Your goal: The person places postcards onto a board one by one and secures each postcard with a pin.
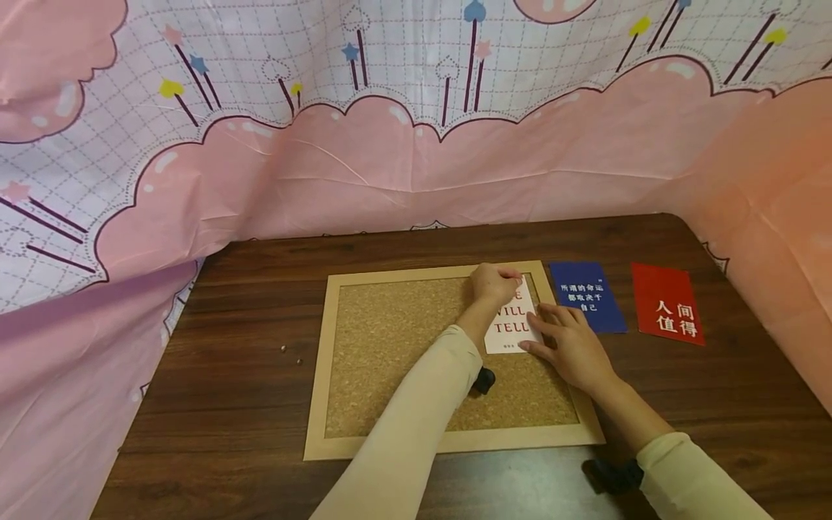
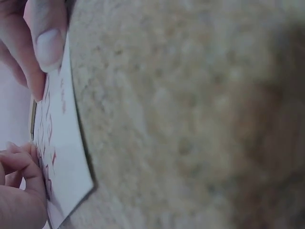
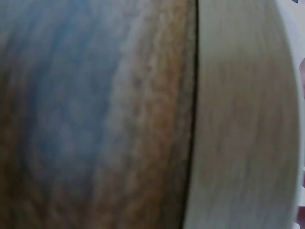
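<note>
A white card [image 1: 508, 329] with red lettering lies over the upper right of a framed cork board [image 1: 390, 354]. Curled fingers of my left hand [image 1: 492, 285] come together at the card's top edge; what they hold there is hidden, and I cannot tell what it is. With thumb and fingers spread, my right hand [image 1: 575, 350] touches the card's lower right side. The left wrist view has both hands by the card [image 2: 69, 143], its near corner slightly apart from the cork. In the right wrist view the board's wooden frame [image 3: 243, 114] stands beside blurred cork.
Right of the board, a blue card [image 1: 588, 297] and a red card [image 1: 667, 303] lie on the dark wooden table [image 1: 247, 404]. Two tiny shiny pieces [image 1: 283, 348] rest left of the board. Black wrist cameras [image 1: 484, 380] show under both wrists. A pink patterned cloth [image 1: 416, 166] hangs behind.
</note>
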Tool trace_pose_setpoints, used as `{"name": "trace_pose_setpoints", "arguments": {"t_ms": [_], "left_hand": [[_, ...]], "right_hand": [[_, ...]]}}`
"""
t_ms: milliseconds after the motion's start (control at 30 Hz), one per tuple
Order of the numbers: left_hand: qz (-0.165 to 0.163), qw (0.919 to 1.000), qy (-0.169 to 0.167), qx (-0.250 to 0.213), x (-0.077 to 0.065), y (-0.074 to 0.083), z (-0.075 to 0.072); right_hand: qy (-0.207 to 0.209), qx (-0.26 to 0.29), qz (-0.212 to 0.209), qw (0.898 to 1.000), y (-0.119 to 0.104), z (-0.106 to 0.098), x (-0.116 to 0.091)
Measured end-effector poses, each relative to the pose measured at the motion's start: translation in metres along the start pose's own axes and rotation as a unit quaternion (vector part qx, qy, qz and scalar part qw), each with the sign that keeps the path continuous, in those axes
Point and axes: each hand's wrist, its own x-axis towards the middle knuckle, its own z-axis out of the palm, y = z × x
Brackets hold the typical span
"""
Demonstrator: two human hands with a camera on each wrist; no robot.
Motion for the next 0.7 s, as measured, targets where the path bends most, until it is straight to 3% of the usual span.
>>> {"name": "trace_pose_setpoints", "arguments": {"t_ms": [400,700], "left_hand": [[0.004,0.999,0.023,-0.037,-0.0032,-0.0032,0.0035],[0.001,0.9994,0.035,-0.008,-0.0009,-0.0036,0.0036]], "right_hand": [[0.013,-0.005,-0.006,1.0,0.0002,0.0048,-0.0046],[0.026,-0.011,-0.019,0.999,-0.001,0.0053,-0.0022]]}}
